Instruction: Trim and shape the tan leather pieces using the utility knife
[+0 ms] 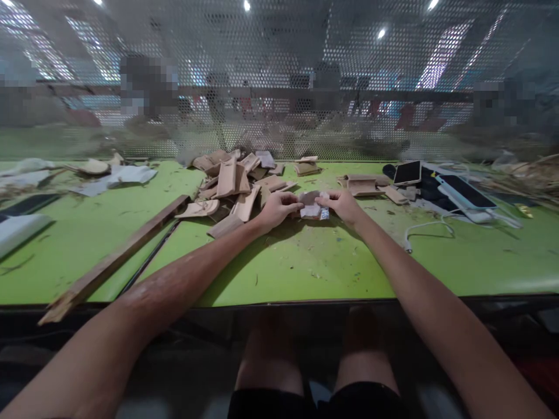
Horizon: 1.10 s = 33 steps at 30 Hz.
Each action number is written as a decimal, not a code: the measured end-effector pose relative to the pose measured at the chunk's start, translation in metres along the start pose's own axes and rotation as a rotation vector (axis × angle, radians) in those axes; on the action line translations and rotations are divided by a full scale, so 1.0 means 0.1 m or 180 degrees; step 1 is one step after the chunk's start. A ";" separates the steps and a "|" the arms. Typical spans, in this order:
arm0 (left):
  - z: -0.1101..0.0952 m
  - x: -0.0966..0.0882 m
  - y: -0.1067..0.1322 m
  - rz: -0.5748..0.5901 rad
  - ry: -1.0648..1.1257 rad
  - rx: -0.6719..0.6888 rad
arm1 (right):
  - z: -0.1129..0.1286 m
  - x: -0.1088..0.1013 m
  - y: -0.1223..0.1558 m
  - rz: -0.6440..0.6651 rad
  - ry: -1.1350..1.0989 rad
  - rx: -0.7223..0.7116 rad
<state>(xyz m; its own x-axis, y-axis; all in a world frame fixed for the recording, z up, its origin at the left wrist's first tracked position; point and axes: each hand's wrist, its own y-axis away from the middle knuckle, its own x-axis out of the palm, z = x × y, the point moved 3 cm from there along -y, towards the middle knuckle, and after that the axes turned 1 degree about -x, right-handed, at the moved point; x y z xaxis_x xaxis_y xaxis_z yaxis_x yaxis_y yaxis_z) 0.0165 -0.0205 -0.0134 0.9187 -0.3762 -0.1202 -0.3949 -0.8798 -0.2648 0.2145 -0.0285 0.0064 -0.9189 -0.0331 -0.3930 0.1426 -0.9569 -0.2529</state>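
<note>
My left hand (279,210) and my right hand (343,206) meet over the green table, thumbs and fingers closed on opposite ends of one small item. It is a grey-brown piece with a rounded top (310,198), and a white paper scrap (311,210) lies against its near side. A small printed patch shows at the paper's right end; its print is too small to read. Just left of my left hand lies a heap of curved tan pieces (227,177), resembling dry bark or bamboo. Past my right hand rest more curved tan pieces (361,184).
A long wooden strip (122,250) slants over the table's front edge at left. At right are a phone (407,173), a light-blue-cased device (466,192) and a white cable (430,224). A perforated screen (279,128) borders the back. White paper (116,177) lies left.
</note>
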 end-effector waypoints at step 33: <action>0.13 -0.01 -0.07 0.0026 -0.0038 0.0137 | -0.05 0.09 0.01 0.0052 -0.0083 0.0317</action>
<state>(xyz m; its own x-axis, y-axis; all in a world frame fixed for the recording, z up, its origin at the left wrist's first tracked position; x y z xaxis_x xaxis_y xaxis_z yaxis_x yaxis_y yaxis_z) 0.0177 -0.0103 -0.0236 0.9154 -0.3796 -0.1340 -0.4026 -0.8632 -0.3046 0.2083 -0.0279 -0.0018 -0.9262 -0.0550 -0.3730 0.1214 -0.9801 -0.1569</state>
